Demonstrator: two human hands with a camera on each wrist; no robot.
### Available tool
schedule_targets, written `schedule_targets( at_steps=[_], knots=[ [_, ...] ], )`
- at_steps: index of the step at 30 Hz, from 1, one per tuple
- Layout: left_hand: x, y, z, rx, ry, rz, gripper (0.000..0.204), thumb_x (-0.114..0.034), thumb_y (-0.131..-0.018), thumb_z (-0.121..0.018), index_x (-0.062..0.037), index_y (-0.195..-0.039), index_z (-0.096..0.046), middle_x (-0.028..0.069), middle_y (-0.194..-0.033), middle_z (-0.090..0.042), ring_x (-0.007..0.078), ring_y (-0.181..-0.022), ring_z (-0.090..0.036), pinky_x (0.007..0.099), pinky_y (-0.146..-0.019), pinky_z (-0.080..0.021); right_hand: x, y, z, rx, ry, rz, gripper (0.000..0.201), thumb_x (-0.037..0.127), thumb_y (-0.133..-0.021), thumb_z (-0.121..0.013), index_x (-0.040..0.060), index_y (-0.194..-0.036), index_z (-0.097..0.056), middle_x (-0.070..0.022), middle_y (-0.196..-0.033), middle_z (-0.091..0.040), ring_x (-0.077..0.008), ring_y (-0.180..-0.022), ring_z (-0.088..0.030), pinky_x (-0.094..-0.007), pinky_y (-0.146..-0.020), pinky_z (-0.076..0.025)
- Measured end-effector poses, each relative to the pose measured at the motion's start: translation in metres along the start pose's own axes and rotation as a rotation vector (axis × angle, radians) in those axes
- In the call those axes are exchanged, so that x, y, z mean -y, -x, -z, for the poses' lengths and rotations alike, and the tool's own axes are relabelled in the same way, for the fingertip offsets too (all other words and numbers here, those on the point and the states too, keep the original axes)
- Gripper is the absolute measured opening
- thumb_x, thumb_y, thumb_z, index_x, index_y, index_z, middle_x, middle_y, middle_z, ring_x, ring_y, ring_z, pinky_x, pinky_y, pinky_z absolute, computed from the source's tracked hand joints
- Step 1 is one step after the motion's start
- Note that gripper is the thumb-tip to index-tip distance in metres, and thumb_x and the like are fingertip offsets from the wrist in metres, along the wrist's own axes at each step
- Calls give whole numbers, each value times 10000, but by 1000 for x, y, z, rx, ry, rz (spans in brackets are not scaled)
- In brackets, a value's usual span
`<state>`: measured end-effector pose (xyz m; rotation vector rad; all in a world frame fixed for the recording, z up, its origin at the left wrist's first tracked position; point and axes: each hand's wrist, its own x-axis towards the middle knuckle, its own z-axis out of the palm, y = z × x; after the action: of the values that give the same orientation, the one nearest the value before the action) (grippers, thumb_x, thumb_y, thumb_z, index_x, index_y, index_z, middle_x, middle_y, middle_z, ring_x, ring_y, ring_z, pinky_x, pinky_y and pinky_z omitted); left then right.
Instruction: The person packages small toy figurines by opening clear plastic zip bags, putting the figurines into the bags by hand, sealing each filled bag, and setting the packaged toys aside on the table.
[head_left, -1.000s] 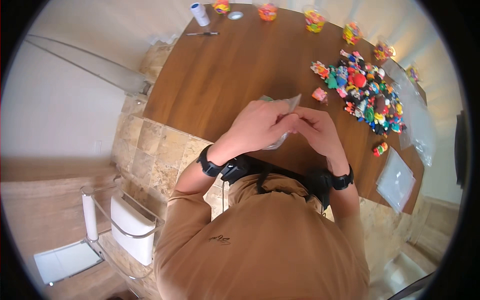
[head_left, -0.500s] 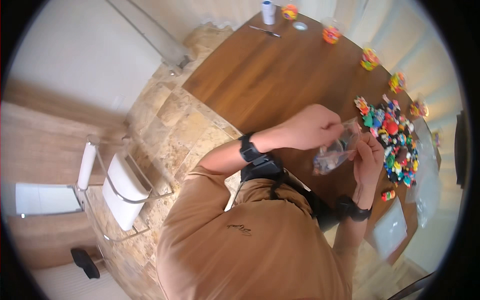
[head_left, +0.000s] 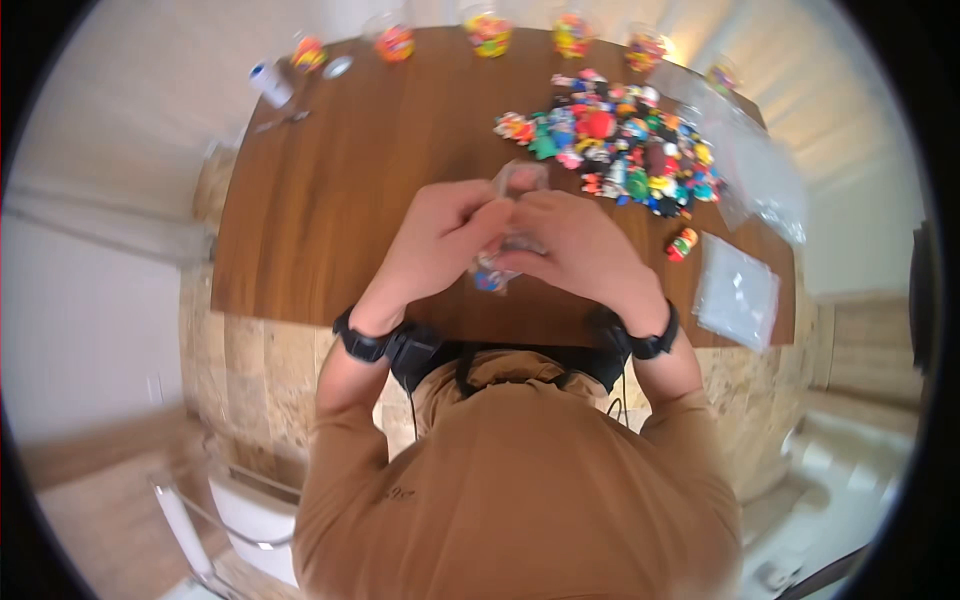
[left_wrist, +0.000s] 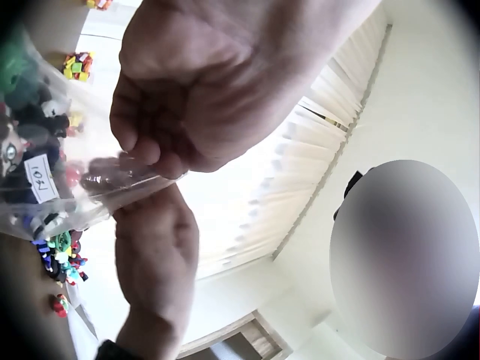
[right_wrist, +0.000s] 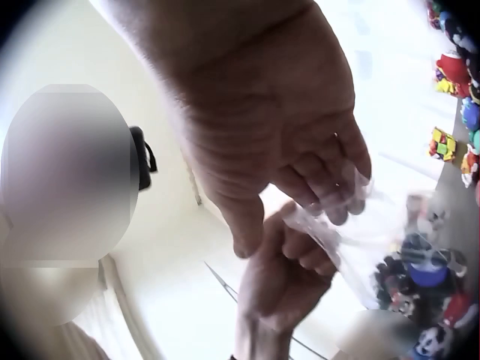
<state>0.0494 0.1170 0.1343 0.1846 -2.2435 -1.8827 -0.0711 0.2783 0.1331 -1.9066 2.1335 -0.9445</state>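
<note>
A clear plastic bag of small figures hangs below my two hands over the table, its upper part showing past my fingers. My left hand pinches the bag's edge. Opposite it, my right hand has its fingers bent at the same edge, with plastic over the fingertips in the right wrist view. Both hands are close together in the head view. A white label with handwriting shows on the bag in the left wrist view. Dark, green and coloured figures lie inside it.
Across the wooden table lies a pile of colourful figures, with one red figure apart. Flat plastic bags and a larger clear bag are at right. Several candy cups line the far edge; a white roll stands left.
The head view has turned back toward the table's middle. My hands, apart with the bag between them half a second ago, have come together at its top edge.
</note>
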Motion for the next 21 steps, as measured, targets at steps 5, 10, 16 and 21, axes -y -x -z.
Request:
schedule_targets(
  at_steps=[5,10,16,21],
  knots=[
    [87,2,12,-566,162,-75,179,-195,-1008,-552,-42,-973,-638,19,-913,-628,84,-848,-563,254,-719,-457,-24,-33,-22,-57,346,234,175,238,-888,-625,120,-760,-602,-36,-798,-615,-248,-773,-632,-376,-676,-512],
    [116,7,-23,-552,608,131,375,-381,-1032,-512,-104,-1283,-533,29,-1196,-618,143,-1038,-605,317,-839,-521,-23,-54,-7,-260,227,204,108,214,-864,-616,140,-785,-608,-37,-828,-588,-236,-749,-632,-343,-611,-520],
    [73,-66,-16,-311,863,123,444,-469,-1035,-442,-148,-1331,-517,27,-1218,-627,198,-979,-651,377,-761,-562,-59,-44,36,-570,283,371,107,226,-890,-610,169,-938,-687,-47,-984,-632,-234,-789,-647,-336,-651,-534],
    [11,-165,-46,-178,224,-101,424,-343,-1052,-453,-4,-1285,-558,82,-1139,-654,178,-975,-659,334,-837,-540,-101,18,81,-821,-481,-308,236,316,-923,-672,124,-1010,-778,-1,-964,-705,-118,-795,-660,-281,-691,-512]
  ],
)
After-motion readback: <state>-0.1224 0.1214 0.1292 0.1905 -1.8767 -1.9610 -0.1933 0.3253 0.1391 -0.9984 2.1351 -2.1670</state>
